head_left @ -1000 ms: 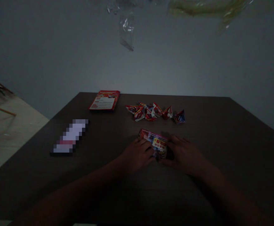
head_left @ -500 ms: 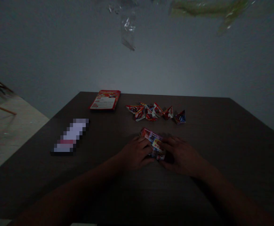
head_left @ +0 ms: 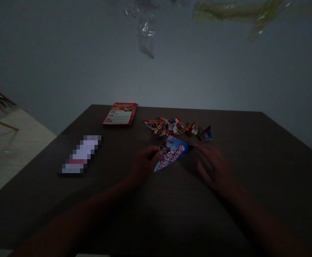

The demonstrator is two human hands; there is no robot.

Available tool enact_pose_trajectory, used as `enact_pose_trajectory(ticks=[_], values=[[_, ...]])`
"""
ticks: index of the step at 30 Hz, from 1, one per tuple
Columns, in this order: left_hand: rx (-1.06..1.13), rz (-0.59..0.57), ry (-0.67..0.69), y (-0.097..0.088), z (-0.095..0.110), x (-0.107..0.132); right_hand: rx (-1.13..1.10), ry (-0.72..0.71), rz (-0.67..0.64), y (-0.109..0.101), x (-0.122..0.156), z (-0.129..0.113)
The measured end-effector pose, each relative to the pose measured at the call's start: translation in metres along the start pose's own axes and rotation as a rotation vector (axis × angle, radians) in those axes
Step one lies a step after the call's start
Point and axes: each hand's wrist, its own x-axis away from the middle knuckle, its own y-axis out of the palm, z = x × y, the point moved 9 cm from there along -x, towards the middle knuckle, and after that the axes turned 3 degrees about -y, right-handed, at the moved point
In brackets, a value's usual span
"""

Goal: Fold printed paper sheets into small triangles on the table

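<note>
A folded printed leaflet [head_left: 174,148], blue with red-and-white lettering, is tilted above the dark table in front of me. My left hand [head_left: 145,162] pinches its left side between thumb and fingers. At the leaflet's right corner is my right hand [head_left: 215,166], its thumb and fingers apart. Its fingertips are close to that corner; whether they touch it is hard to see in the dim light. Just beyond the leaflet lies a cluster of several folded paper pieces [head_left: 180,125], red, white and blue, with pointed corners.
Toward the back left of the dark wooden table [head_left: 238,135] sits a stack of red-and-white leaflets [head_left: 120,115]. A phone [head_left: 81,155] with a blurred-out screen lies nearer on the left. Behind the table rises a pale wall [head_left: 199,71] with clear plastic [head_left: 146,34] hanging on it.
The leaflet was flat under both hands; now it is turned, lifted and shows its blue lettered side. My left hand has taken its left side, and the right hand has shifted right with fingers spread.
</note>
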Motion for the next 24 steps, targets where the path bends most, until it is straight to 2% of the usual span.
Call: enact_pose_trajectory(ticks=[4,7,10,13,16,18,19,21,22,24], values=[[0.283,0.121,-0.278,-0.01,-0.031,-0.006,0.019,-0.035,-0.053,0.012,0.001,-0.001],[0.469,0.166,-0.44,-0.004,-0.048,-0.003,0.055,-0.076,-0.089,0.021,0.0,-0.012],[0.574,0.142,-0.518,0.01,-0.057,0.001,0.054,-0.127,-0.145,0.03,-0.001,-0.024],[0.526,0.06,-0.513,0.02,-0.062,0.003,0.005,-0.173,-0.237,0.041,0.0,-0.027],[0.387,0.053,-0.403,0.01,-0.06,0.001,-0.041,-0.188,-0.308,0.049,0.005,-0.018],[0.218,0.032,-0.208,-0.001,-0.043,-0.003,-0.065,-0.197,-0.313,0.049,0.01,-0.01],[0.075,-0.021,-0.079,-0.003,-0.03,-0.004,-0.068,-0.196,-0.321,0.05,0.012,-0.007],[-0.184,-0.187,0.167,0.006,-0.005,0.001,-0.07,-0.175,-0.359,0.051,0.015,-0.001],[-0.269,-0.281,0.27,0.013,0.005,0.006,-0.072,-0.163,-0.38,0.052,0.017,0.0],[-0.4,-0.391,0.414,0.023,0.017,0.015,-0.082,-0.148,-0.417,0.053,0.018,0.001]])
